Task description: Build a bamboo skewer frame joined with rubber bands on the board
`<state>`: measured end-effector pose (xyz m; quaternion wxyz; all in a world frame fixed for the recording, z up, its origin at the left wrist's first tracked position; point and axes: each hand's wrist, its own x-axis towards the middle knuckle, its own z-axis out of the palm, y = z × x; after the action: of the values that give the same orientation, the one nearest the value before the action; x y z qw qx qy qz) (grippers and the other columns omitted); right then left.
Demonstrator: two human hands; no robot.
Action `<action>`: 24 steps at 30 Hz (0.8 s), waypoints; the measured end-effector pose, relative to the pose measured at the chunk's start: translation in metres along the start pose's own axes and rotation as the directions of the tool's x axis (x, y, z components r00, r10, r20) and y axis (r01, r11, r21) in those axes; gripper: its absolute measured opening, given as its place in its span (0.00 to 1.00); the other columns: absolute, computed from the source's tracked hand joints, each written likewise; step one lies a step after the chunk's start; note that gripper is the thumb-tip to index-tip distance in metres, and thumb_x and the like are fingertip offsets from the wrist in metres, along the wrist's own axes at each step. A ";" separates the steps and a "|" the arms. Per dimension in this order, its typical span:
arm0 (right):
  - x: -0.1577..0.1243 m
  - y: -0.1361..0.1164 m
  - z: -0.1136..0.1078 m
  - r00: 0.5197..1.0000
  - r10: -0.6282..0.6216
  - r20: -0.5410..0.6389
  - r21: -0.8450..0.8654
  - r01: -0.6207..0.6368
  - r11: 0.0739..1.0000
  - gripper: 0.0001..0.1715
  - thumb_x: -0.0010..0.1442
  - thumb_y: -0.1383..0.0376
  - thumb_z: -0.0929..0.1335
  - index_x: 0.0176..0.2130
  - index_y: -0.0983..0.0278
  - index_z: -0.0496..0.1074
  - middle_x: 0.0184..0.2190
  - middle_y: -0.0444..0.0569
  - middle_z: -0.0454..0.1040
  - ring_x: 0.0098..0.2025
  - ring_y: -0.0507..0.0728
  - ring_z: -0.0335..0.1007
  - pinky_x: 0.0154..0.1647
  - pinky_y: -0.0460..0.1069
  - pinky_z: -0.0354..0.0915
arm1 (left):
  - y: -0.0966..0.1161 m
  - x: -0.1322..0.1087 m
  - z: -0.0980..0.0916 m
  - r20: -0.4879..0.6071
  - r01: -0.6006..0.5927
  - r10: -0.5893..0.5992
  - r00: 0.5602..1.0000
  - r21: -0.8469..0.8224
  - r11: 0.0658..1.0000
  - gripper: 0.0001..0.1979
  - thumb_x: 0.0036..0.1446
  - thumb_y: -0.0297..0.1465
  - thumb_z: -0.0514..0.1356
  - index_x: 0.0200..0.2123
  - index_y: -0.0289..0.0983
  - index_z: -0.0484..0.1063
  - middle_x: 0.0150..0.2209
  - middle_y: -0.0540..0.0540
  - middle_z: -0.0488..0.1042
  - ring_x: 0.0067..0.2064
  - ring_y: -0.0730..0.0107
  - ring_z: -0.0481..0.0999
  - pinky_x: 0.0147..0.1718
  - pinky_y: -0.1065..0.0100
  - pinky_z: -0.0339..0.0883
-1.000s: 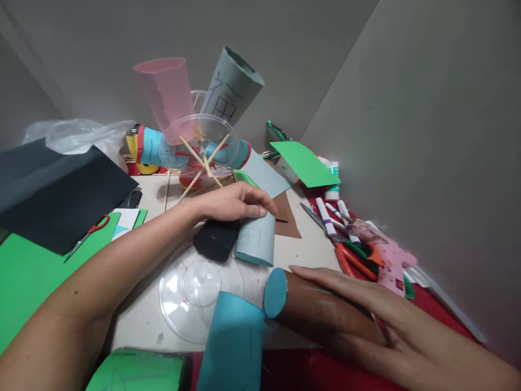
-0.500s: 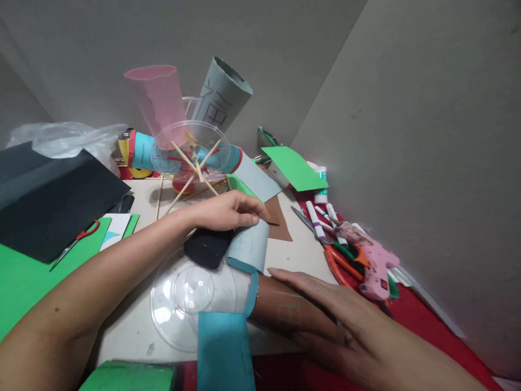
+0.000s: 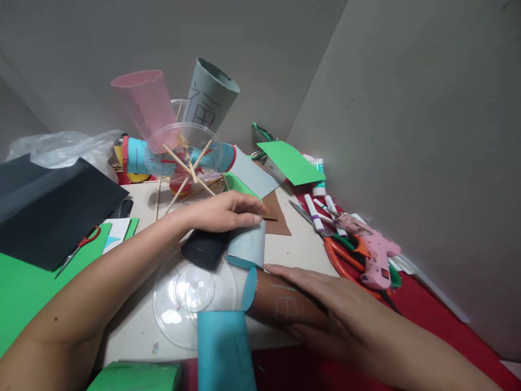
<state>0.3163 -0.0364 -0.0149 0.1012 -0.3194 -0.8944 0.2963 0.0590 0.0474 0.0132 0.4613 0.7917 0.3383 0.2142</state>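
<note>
My left hand rests with curled fingers on top of a pale blue paper cup and a black paper cup, which lie side by side on the table. My right hand lies flat, fingers stretched out, over a brown paper cup with a teal end that lies on its side. A clear plastic lid lies flat under and between the cups. A teal paper cup stands at the near edge.
A wheel of paper cups on wooden sticks stands at the back. Black paper and green paper cover the left. Red scissors lie on it. Markers, orange scissors and a pink glue gun lie right.
My right hand has rolled the brown cup a little, so its teal end now shows edge-on. The view has shifted slightly; my left hand stays on the two cups.
</note>
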 end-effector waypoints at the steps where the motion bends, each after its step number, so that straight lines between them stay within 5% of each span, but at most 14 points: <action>1: 0.000 0.001 0.000 1.000 0.001 0.000 0.004 -0.001 1.000 0.37 0.59 0.61 0.68 0.64 0.52 0.55 0.60 0.47 0.65 0.58 0.61 0.65 0.55 0.56 0.66 | 0.002 0.000 -0.001 -0.004 0.001 -0.001 1.000 0.000 1.000 0.13 0.57 0.29 0.59 0.46 0.39 0.74 0.45 0.47 0.77 0.46 0.67 0.74 0.45 0.68 0.65; 16: -0.004 0.009 0.005 0.989 -0.075 -0.131 -0.139 0.057 0.989 0.56 0.51 0.58 0.72 0.68 0.53 0.40 0.67 0.52 0.52 0.65 0.65 0.53 0.60 0.61 0.60 | 0.008 -0.005 0.002 -0.027 0.089 -0.087 0.996 0.050 0.995 0.15 0.61 0.36 0.54 0.47 0.34 0.71 0.37 0.46 0.75 0.33 0.71 0.72 0.32 0.70 0.66; 24: 0.002 0.007 0.008 0.989 -0.081 -0.126 -0.146 0.062 0.987 0.55 0.51 0.59 0.73 0.68 0.53 0.44 0.67 0.53 0.52 0.65 0.66 0.54 0.59 0.62 0.61 | 0.012 -0.023 -0.005 -0.067 0.112 -0.098 0.993 0.260 0.959 0.15 0.62 0.36 0.53 0.47 0.35 0.71 0.42 0.44 0.76 0.40 0.67 0.74 0.40 0.67 0.67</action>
<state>0.3159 -0.0344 -0.0254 0.1473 -0.3122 -0.9155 0.2065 0.0444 0.0293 0.0252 0.3538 0.8209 0.4174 0.1637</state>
